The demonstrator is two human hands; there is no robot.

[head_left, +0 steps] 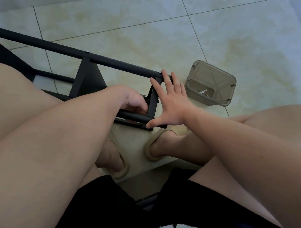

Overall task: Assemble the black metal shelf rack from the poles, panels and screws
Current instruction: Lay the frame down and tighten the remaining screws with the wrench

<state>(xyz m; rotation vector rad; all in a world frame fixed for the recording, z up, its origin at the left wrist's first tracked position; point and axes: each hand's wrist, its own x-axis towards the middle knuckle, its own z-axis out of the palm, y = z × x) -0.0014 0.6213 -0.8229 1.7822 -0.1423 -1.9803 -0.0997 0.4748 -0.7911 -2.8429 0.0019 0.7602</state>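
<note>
While the rack (87,76) lies sideways on the tiled floor (152,33), my right grip (172,104) spreads flat against its end panel (153,103). My left grip (134,101) curls by the lower pole (131,115); what it pinches I cannot tell.

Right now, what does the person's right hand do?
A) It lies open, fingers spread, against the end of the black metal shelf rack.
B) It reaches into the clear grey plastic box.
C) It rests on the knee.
A: the right hand shows straight, spread fingers touching the black metal shelf rack, apart from the clear grey plastic box.
</note>
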